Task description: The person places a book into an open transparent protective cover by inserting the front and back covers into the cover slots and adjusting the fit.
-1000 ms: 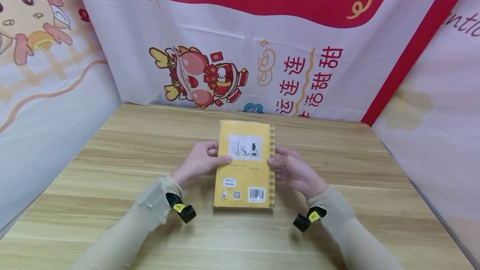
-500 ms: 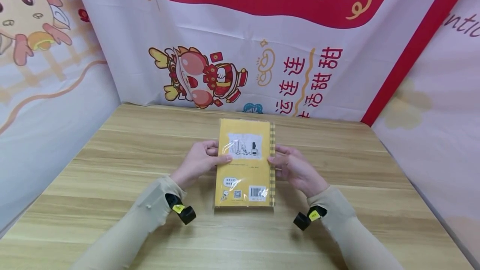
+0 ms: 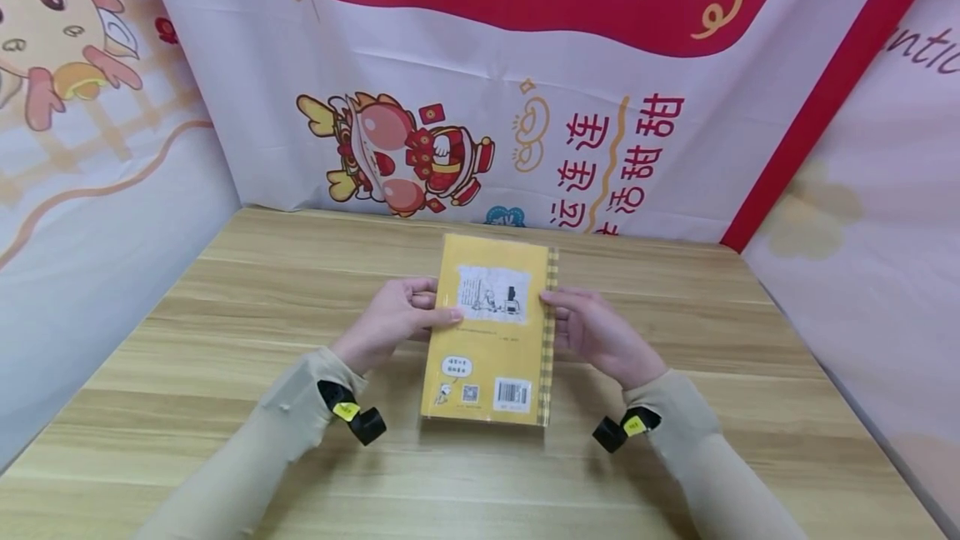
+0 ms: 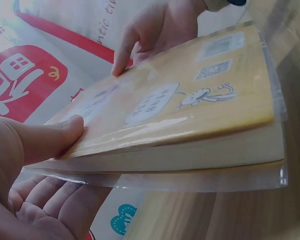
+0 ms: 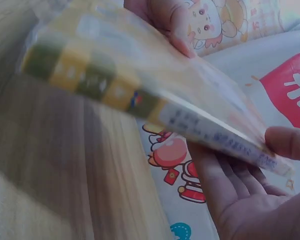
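A yellow book (image 3: 495, 348) in a clear plastic cover is held up over the table, its back cover with a barcode and a cartoon panel facing up. My left hand (image 3: 393, 319) grips the left edge, the page side, with thumb on top and fingers beneath. On the checkered spine side, my right hand (image 3: 600, 332) holds the book, thumb tip at the cover's edge and fingers under it. The left wrist view shows the closed pages of the book (image 4: 190, 155) above the left fingers. In the right wrist view the spine of the book (image 5: 100, 82) is tilted and blurred.
The wood-grain table (image 3: 262, 332) lies below. Behind it hangs a white and red printed cloth (image 3: 465, 57), with more printed cloth on the left (image 3: 112, 215) and right. A small black camera (image 3: 367, 426) sits on each wrist.
The book has turned slightly, its lower end shifting left and its upper end right. My right thumb has slid a little upward along the spine edge; the left hand keeps its grip.
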A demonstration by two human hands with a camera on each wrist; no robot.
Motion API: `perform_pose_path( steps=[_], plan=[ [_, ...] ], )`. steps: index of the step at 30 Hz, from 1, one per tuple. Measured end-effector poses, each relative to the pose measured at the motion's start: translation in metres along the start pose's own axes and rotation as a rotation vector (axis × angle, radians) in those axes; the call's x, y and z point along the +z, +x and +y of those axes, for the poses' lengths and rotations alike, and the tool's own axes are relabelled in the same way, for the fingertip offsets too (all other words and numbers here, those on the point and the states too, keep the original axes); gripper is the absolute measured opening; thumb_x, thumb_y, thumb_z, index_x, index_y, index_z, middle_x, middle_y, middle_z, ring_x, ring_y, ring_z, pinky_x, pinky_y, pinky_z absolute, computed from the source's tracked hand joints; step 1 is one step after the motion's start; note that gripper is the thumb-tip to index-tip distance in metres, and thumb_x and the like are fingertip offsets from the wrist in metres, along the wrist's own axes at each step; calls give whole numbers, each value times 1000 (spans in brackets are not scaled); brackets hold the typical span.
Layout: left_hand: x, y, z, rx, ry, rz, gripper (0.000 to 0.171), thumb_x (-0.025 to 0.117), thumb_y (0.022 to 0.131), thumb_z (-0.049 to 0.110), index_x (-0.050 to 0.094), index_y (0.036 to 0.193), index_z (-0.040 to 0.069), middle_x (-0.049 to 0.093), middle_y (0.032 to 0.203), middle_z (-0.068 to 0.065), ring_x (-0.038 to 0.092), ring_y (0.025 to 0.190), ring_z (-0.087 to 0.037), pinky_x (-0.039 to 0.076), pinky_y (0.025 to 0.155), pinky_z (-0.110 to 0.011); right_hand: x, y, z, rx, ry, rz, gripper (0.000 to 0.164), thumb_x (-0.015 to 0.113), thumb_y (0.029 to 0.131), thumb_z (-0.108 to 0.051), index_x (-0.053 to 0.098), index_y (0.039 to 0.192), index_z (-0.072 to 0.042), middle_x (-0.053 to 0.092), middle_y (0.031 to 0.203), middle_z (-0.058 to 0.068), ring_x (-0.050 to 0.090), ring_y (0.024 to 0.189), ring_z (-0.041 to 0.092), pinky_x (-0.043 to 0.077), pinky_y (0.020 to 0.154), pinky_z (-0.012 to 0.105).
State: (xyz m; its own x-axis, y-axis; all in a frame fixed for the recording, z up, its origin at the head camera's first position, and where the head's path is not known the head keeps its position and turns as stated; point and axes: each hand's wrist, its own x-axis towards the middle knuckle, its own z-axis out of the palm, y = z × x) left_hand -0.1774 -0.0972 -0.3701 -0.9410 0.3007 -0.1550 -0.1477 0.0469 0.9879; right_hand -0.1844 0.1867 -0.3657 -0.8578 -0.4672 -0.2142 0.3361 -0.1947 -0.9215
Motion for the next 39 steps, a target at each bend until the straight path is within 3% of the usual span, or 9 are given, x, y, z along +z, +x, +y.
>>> perform_pose_path(
  steps=[5, 13, 22, 29, 39],
  plan=[
    [-3, -2, 1, -13, -36, -39, 51, 80, 76, 19, 58, 121, 7, 68, 104, -12, 67, 92, -29, 52, 78, -42, -1, 1, -3, 2, -16, -23, 46, 59, 94, -23, 49, 133, -1, 58, 123, 19, 61, 105, 30, 40, 95, 48],
    [-3, -1, -1, -10, -5, -81, 55, 79, 77, 21, 56, 125, 9, 67, 106, -10, 67, 92, -29, 50, 81, -45, -1, 3, -4, 6, -33, -14, 46, 57, 96, -28, 49, 134, -3, 56, 125, 19, 60, 108, 30, 40, 95, 48],
    [-1, 1, -1, 5, 51, -42, 51, 79, 76, 19, 59, 121, 8, 68, 102, -10, 67, 89, -27, 52, 78, -44, -1, 2, 1, -10, -19, -14, 46, 56, 97, -27, 47, 136, -5, 56, 127, 18, 58, 110, 32, 39, 96, 50],
    [-2, 1, 2, 24, 128, -1, 55, 81, 74, 27, 58, 122, 12, 69, 99, -7, 68, 85, -25, 52, 78, -40, 3, 0, 2, -47, 26, 8, 46, 56, 97, -26, 47, 136, -5, 56, 126, 18, 58, 110, 32, 39, 96, 50],
    [1, 1, 5, 133, 163, 37, 56, 78, 79, 27, 53, 127, 11, 66, 104, -7, 67, 87, -24, 54, 73, -38, 8, -3, 1, -105, 74, 16, 42, 54, 98, -25, 49, 134, -5, 57, 126, 17, 60, 108, 29, 40, 95, 49]
  ],
)
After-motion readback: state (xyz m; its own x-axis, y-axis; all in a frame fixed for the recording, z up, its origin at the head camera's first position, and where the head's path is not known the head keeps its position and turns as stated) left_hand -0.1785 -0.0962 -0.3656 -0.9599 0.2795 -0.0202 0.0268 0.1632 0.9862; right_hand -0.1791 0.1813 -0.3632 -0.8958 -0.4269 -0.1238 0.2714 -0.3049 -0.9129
